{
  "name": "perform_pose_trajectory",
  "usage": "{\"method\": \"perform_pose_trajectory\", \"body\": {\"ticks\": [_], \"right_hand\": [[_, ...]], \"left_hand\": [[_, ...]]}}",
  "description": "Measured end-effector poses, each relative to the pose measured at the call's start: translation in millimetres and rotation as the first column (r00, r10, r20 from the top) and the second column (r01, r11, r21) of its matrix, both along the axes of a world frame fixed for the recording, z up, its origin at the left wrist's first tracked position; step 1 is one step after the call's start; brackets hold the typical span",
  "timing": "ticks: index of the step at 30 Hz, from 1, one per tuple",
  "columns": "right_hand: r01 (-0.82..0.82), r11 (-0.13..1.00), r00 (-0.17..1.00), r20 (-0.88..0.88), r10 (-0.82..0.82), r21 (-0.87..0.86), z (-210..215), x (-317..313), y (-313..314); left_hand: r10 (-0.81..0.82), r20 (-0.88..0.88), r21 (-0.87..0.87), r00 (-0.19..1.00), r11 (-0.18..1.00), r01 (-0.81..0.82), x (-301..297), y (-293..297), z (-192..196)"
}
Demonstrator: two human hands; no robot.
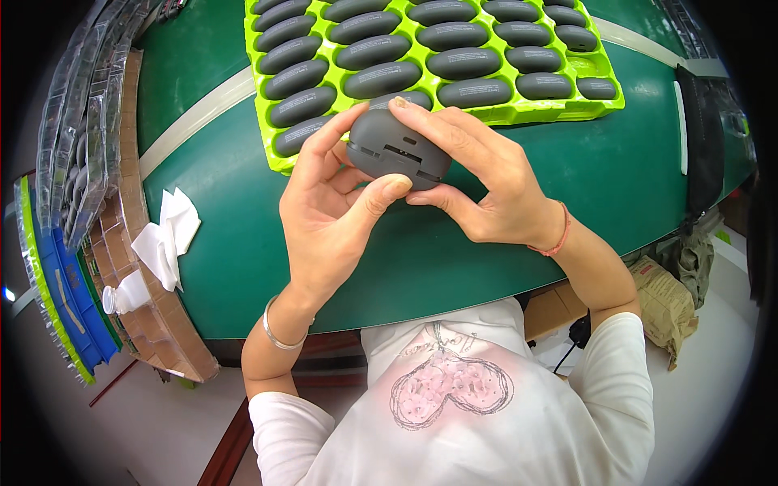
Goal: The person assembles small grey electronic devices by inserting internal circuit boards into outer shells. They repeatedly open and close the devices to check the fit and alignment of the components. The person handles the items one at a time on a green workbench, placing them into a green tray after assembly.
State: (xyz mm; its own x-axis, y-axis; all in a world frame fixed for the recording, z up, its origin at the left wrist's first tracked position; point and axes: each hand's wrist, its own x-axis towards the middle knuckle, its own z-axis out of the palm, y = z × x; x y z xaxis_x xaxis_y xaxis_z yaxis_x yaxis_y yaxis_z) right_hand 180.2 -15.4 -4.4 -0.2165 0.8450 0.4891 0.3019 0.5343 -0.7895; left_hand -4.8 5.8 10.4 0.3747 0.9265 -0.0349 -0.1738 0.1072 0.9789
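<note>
Both hands hold one dark grey, rounded earbud case point(381, 139) over the near edge of a lime-green tray point(582, 65). A small port and a hinge slot show on the side of the case toward me. My left hand point(328, 215) grips its left side, with the thumb pressed below the hinge. From the right, my right hand point(498, 178) pinches it, fingers on top and thumb at the lower edge. Similar cases point(463, 63) fill rows of the tray, with pale print on them; one slot at the right shows bare green.
The tray rests on a green tabletop point(519, 267). At the left are crumpled white tissues point(166, 235), a small white bottle point(126, 293), a brown cardboard edge point(174, 336), stacked clear plastic trays point(89, 121) and a blue tray point(77, 304). A brown sack point(660, 300) stands at the right.
</note>
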Motion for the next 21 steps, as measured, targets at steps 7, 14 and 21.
{"method": "perform_pose_trajectory", "body": {"ticks": [7,14,21], "right_hand": [[-0.042,0.999,0.999,-0.023,0.042,-0.027,2.6,0.2,0.8],[0.036,0.995,0.997,0.061,-0.042,0.088,-1.8,-9.2,-5.9],[0.06,0.992,0.995,0.076,-0.069,0.114,-1.3,-10.2,-6.6]], "left_hand": [[-0.024,0.034,-0.044,0.999,0.999,0.026,-4.1,3.5,2.8],[-0.089,0.177,-0.098,0.98,0.989,0.107,-8.3,5.3,-4.1],[-0.117,0.173,-0.122,0.978,0.983,0.139,-10.0,5.0,-5.4]]}}
